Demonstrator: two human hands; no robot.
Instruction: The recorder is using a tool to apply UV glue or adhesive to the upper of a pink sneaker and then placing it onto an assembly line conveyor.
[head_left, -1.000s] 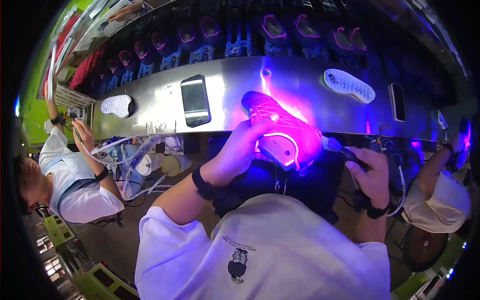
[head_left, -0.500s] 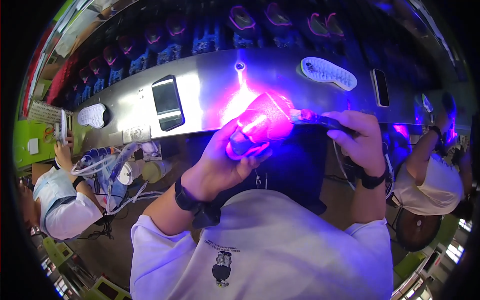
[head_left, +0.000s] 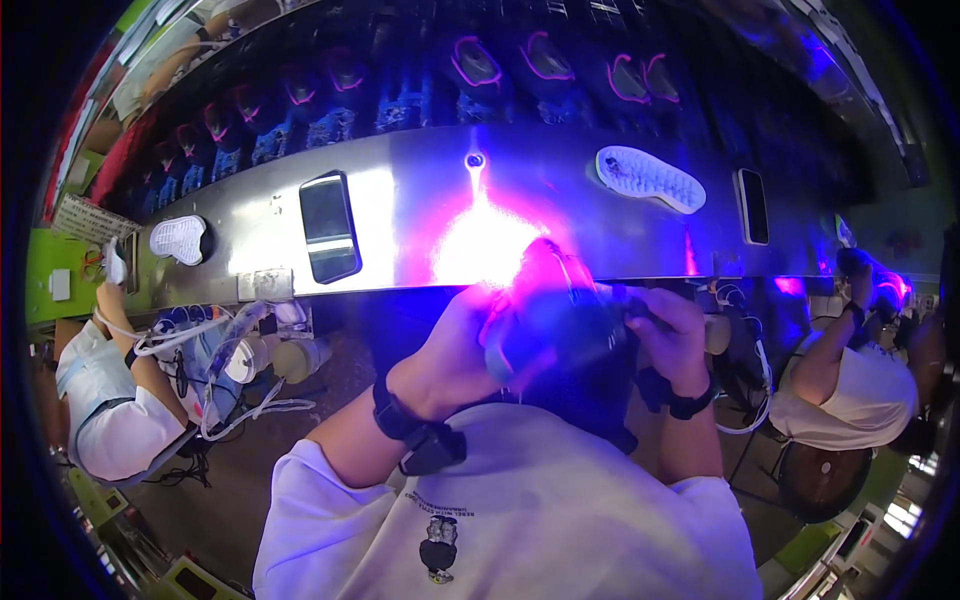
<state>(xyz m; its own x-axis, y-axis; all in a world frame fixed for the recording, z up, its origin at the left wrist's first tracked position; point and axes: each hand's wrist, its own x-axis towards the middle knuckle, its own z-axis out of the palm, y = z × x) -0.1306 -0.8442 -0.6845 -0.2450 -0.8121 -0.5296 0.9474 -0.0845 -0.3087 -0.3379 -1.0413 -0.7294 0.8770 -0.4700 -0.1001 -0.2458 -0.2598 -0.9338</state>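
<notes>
My left hand [head_left: 450, 355] is wrapped round a dark shoe upper [head_left: 570, 325], held just in front of the bench edge. Purple light and motion blur hide its details, and its upper edge glows pink. To its right, my right hand [head_left: 672, 335] is closed in a pinch on the dark handle of a brush [head_left: 618, 296]. The brush's tip is at the far side of the shoe upper; whether it touches cannot be made out. Beyond both hands, a bright white and magenta glow [head_left: 490, 245] falls on the metal bench [head_left: 420, 185].
A phone [head_left: 330, 228] lies left of the glow, another phone [head_left: 753, 207] at the right. White shoe soles [head_left: 650, 180] [head_left: 180, 240] rest on the bench. Behind it, a dark rack holds several shoe uppers [head_left: 476, 64] with glowing pink edges. People sit at left [head_left: 120, 400] and right [head_left: 850, 370].
Both hands have come nearer my body, off the bright light. The shoe upper has turned, its lit pink face giving way to a dark side. My right hand has moved left and down.
</notes>
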